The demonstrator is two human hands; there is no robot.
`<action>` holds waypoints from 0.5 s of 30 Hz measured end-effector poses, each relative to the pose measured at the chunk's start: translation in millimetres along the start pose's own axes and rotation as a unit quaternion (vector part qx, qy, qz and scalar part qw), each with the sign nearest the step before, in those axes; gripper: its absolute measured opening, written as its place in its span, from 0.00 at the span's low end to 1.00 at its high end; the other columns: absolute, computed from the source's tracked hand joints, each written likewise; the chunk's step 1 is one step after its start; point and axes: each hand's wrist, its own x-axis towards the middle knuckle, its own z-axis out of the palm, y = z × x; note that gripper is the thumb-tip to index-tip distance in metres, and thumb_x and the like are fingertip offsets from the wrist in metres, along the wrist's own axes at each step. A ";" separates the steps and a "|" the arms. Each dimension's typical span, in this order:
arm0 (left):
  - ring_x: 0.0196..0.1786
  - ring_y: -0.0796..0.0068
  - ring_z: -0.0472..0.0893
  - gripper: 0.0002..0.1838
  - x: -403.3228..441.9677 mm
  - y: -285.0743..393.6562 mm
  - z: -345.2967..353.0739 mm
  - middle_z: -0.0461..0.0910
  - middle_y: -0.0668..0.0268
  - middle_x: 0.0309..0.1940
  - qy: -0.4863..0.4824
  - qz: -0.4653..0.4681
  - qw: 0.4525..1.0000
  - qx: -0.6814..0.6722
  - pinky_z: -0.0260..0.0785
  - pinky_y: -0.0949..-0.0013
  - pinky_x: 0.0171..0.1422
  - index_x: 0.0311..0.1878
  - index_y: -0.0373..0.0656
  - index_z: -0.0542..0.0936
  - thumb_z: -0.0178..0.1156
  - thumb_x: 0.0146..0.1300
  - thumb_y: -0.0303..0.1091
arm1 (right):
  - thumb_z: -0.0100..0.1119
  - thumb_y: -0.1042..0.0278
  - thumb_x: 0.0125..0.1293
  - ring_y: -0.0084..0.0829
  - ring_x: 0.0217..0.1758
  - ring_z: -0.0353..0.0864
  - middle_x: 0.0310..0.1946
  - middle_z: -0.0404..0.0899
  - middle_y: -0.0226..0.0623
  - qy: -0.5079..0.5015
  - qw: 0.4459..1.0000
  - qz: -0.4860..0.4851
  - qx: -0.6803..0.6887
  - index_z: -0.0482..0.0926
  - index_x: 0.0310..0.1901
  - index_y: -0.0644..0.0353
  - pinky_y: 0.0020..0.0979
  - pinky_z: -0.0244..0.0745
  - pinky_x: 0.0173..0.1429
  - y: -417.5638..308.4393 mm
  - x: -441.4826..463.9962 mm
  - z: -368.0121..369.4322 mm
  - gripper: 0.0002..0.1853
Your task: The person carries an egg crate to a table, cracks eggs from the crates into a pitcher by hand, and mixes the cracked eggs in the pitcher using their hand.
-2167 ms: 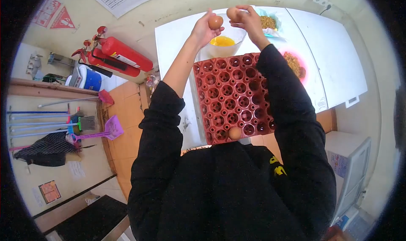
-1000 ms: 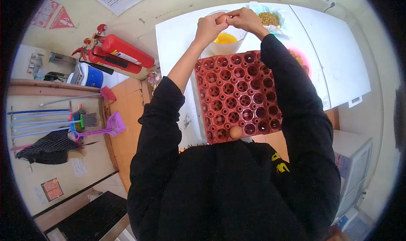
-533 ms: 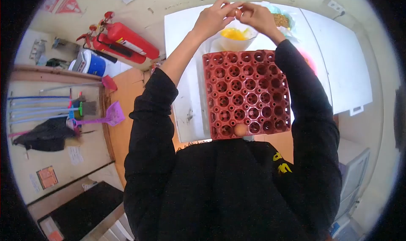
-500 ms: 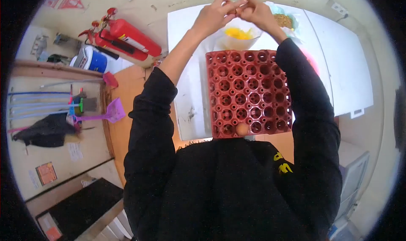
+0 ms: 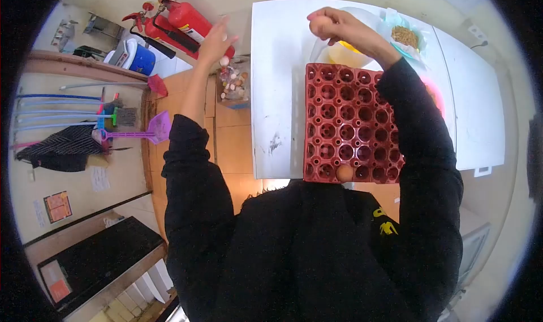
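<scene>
My left hand (image 5: 214,46) is off the table's left side, fingers spread and open. Just below it is a pale eggshell (image 5: 224,61), above a box of shells (image 5: 233,90) on the floor. Over the clear bowl (image 5: 315,50), which has yellow egg (image 5: 346,53) in it, my right hand (image 5: 345,31) is closed round a brown egg (image 5: 321,26). Whether that egg is whole I cannot tell. A dark red egg tray (image 5: 346,113) lies nearest my body, partly under my right sleeve, with one brown egg (image 5: 345,173) in its front row.
The white table (image 5: 274,113) also bears a green bag of brown crumbs (image 5: 405,37) and a pink item (image 5: 434,93), mostly hidden by my sleeve. Red fire extinguishers (image 5: 189,21) stand at the far left. A purple dustpan (image 5: 158,127) and brooms are along the left wall.
My hands were together above the bowl and have parted. The left has swung out left over the box of shells and opened; the right stays near the bowl with an egg.
</scene>
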 end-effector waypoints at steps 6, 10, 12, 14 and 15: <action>0.48 0.64 0.74 0.25 -7.9 116.1 -34.1 0.72 0.57 0.47 -0.120 -0.058 0.972 -0.194 0.67 0.63 0.49 0.55 0.43 0.68 0.49 0.60 0.51 | 0.64 0.59 0.47 0.41 0.35 0.76 0.36 0.76 0.44 0.097 0.976 -0.096 -0.171 0.71 0.47 0.59 0.36 0.70 0.38 -8.6 -39.2 27.7 0.25; 0.48 0.69 0.73 0.27 -28.3 199.3 -48.3 0.72 0.57 0.45 -0.351 -0.082 0.573 -0.736 0.69 0.68 0.49 0.56 0.38 0.64 0.42 0.64 0.52 | 0.65 0.55 0.44 0.48 0.40 0.71 0.37 0.74 0.45 0.167 0.925 -0.248 -0.234 0.63 0.51 0.56 0.41 0.67 0.44 -18.4 -61.8 42.3 0.32; 0.48 0.68 0.73 0.27 -26.7 211.1 -41.3 0.72 0.57 0.45 -0.344 -0.081 0.584 -0.731 0.69 0.69 0.50 0.55 0.39 0.64 0.42 0.64 0.52 | 0.65 0.55 0.44 0.47 0.40 0.71 0.37 0.74 0.44 0.211 0.904 -0.249 -0.275 0.64 0.50 0.56 0.41 0.67 0.44 -21.2 -77.1 40.1 0.32; 0.50 0.62 0.71 0.24 -18.8 210.6 -38.9 0.68 0.51 0.47 -0.356 -0.111 0.549 -0.748 0.68 0.64 0.54 0.54 0.36 0.63 0.44 0.64 0.47 | 0.65 0.55 0.42 0.48 0.39 0.71 0.36 0.72 0.44 0.258 0.872 -0.258 -0.328 0.68 0.45 0.57 0.40 0.68 0.42 -22.7 -101.3 33.2 0.28; 0.50 0.62 0.71 0.24 -17.4 208.3 -36.3 0.68 0.51 0.47 -0.361 -0.109 0.546 -0.749 0.68 0.64 0.54 0.54 0.36 0.63 0.44 0.64 0.47 | 0.66 0.56 0.41 0.48 0.39 0.72 0.36 0.72 0.45 0.138 0.911 -0.197 -0.336 0.69 0.42 0.58 0.40 0.68 0.41 -25.5 -123.6 35.0 0.26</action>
